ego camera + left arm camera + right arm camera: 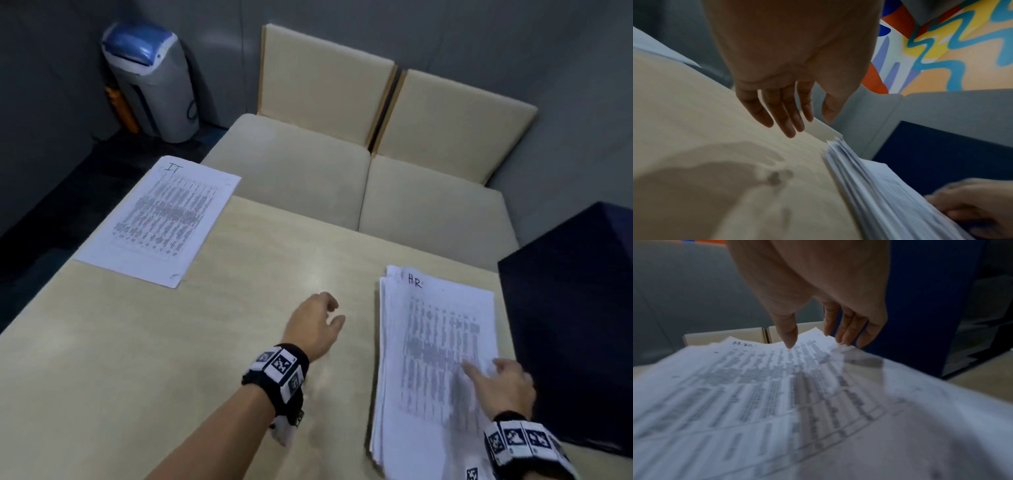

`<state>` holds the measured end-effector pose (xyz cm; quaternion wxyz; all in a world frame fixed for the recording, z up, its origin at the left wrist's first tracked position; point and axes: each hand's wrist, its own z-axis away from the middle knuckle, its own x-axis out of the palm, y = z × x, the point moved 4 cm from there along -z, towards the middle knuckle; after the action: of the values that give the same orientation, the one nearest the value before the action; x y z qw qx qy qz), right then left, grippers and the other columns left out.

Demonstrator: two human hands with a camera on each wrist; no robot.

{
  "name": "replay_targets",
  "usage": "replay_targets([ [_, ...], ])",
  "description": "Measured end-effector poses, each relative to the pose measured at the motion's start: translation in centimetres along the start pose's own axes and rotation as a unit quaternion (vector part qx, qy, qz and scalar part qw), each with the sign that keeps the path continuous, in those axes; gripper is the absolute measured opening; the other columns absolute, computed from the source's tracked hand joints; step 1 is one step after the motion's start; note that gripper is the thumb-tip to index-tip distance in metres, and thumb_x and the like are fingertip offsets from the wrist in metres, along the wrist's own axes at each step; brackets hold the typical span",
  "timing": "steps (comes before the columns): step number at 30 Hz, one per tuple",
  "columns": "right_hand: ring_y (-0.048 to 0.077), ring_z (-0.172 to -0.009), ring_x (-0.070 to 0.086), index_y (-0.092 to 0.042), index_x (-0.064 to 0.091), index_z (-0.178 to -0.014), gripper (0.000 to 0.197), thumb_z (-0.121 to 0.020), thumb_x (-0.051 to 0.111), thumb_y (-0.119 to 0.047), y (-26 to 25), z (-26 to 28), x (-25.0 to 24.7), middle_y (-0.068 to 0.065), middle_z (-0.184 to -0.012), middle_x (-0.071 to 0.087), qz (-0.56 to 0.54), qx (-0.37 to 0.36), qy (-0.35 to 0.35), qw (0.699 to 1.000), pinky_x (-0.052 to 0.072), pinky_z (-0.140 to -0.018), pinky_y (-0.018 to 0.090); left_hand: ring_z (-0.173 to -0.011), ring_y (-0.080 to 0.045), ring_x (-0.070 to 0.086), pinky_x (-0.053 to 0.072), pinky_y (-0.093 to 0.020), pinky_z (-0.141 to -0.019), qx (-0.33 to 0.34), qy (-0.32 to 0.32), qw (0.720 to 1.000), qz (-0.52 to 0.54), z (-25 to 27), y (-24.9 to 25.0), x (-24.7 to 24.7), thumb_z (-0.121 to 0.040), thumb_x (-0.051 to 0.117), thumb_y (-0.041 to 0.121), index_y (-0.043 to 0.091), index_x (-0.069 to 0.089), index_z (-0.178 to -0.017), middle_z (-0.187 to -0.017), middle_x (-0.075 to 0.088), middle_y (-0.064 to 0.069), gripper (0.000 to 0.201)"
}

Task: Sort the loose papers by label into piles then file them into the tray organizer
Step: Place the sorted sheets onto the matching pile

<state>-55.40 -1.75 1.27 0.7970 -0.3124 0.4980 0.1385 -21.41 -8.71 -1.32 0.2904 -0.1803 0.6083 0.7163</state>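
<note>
One printed sheet labelled IT [157,222] lies at the table's far left corner. A thick stack of printed papers [435,342], its top sheet marked HR, sits at the near right beside the dark blue tray organizer [575,308]. My right hand [493,370] is at the stack's right edge. Its thumb tip [789,344] touches the top sheet and its straight fingers [849,335] lie against the edge. My left hand [334,313] hovers empty over the bare table just left of the stack [869,186], fingers [789,123] relaxed and spread.
The beige table [171,359] stretches wide to the left of my left arm. Two cream cushioned seats [308,164] stand behind its far edge. A grey bin with a blue lid [150,82] stands on the floor at the far left.
</note>
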Motion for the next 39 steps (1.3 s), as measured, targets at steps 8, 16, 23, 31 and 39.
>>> replay_targets([
  [8, 0.032, -0.094, 0.063, -0.009, 0.057, -0.103, 0.047, -0.075, 0.089, -0.029, 3.9, -5.3, -1.2, 0.012, -0.104, 0.065, -0.059, -0.034, -0.065, 0.996, 0.053, -0.083, 0.038, -0.096, -0.023, 0.060, 0.051, -0.033, -0.082, -0.072, -0.013, 0.995, -0.072, 2.3, 6.4, 11.0, -0.095, 0.057, 0.037, 0.014, 0.058, -0.110, -0.109, 0.062, -0.003, 0.028],
  [16, 0.029, -0.075, 0.058, 0.000, 0.071, -0.087, 0.027, -0.101, 0.054, -0.014, 6.3, -6.2, -4.5, 0.014, -0.081, 0.069, -0.103, -0.128, -0.042, 0.985, 0.047, -0.070, 0.036, -0.095, -0.025, 0.059, 0.045, -0.034, -0.074, -0.140, 0.045, 0.981, -0.126, 2.3, 6.9, 12.6, -0.087, 0.067, 0.050, 0.013, 0.053, -0.108, -0.104, 0.055, -0.002, 0.045],
  [23, 0.019, -0.091, 0.067, -0.019, 0.056, -0.113, 0.033, -0.088, 0.072, -0.005, 6.5, -6.1, -5.4, -0.002, -0.101, 0.069, -0.296, -0.104, -0.070, 0.947, 0.055, -0.086, 0.039, -0.091, -0.024, 0.056, 0.049, -0.036, -0.078, -0.119, 0.104, 0.973, -0.170, 2.0, 7.9, 11.9, -0.086, 0.071, 0.033, 0.011, 0.052, -0.104, -0.102, 0.056, -0.004, 0.035],
  [31, 0.031, -0.091, 0.067, -0.001, 0.071, -0.093, 0.026, -0.079, 0.060, 0.018, 7.7, -7.4, -4.5, 0.014, -0.095, 0.073, -0.298, -0.006, -0.161, 0.941, 0.054, -0.075, 0.034, -0.110, -0.025, 0.058, 0.047, -0.033, -0.089, -0.168, 0.029, 0.958, -0.232, 2.4, 9.2, 15.3, -0.092, 0.065, 0.036, 0.005, 0.047, -0.124, -0.121, 0.056, -0.010, 0.048],
  [39, 0.036, -0.086, 0.069, 0.005, 0.069, -0.090, 0.015, -0.082, 0.062, 0.015, 10.2, -5.8, -3.3, 0.022, -0.092, 0.073, -0.366, 0.021, -0.170, 0.915, 0.055, -0.080, 0.040, -0.070, -0.026, 0.053, 0.036, -0.031, -0.055, -0.108, 0.047, 0.984, -0.134, 2.4, 8.8, 14.3, -0.086, 0.060, 0.017, 0.023, 0.038, -0.065, -0.072, 0.050, -0.001, 0.031],
])
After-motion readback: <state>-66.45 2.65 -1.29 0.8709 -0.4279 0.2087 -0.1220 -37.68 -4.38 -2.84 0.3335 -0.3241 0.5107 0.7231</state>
